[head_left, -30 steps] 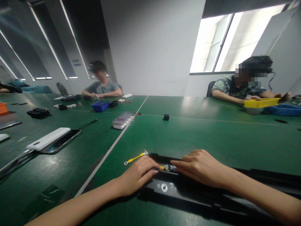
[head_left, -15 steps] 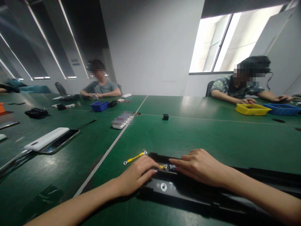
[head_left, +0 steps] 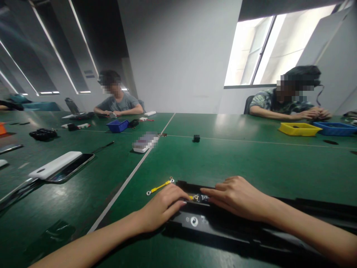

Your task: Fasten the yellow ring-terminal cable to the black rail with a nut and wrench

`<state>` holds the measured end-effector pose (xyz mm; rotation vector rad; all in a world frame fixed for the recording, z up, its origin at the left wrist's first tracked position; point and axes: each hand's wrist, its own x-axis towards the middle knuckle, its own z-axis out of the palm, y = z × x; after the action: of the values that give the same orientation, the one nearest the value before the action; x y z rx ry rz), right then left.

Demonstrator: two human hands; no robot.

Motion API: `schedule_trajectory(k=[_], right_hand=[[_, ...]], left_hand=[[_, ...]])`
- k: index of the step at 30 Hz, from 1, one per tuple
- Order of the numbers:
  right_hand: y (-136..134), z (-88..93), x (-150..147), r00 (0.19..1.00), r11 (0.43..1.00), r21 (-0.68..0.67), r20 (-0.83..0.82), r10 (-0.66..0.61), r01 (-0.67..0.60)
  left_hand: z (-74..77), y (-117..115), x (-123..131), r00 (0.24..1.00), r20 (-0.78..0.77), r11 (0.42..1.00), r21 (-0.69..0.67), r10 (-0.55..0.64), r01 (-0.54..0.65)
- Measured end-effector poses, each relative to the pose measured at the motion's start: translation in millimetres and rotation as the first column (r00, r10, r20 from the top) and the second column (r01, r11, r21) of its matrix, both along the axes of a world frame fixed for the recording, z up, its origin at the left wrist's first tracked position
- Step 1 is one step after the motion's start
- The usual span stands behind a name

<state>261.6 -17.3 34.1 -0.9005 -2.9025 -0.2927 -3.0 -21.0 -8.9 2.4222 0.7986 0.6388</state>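
A long black channel-shaped housing lies in front of me on the green table, with a round white mark on its near wall. My left hand is closed at its left end, fingertips pinching a short yellow cable whose ring terminal shows inside the channel. From the right, my right hand reaches in, fingers pressed together beside the ring terminal. Its fingertips touch a small dark part; what they grip is partly hidden. A second yellow cable with ring terminals lies just behind my left hand.
A phone and a white power bank lie at the left. A small black cube stands farther back. Two people sit across the table, with a blue bin, a yellow bin and another blue bin near them.
My hands and the housing have hardly moved. The person at the right has lifted both hands from the bins and brought them together; the other person's head has shifted left.
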Motion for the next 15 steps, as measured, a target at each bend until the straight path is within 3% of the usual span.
schedule_trajectory(k=[15], right_hand=[[1.0, -2.3, 1.1, 1.000, 1.000, 0.001, -0.010, 0.008, -0.008]], left_hand=[[-0.5, -0.2, -0.6, 1.000, 0.000, 1.000, 0.012, 0.005, -0.005]])
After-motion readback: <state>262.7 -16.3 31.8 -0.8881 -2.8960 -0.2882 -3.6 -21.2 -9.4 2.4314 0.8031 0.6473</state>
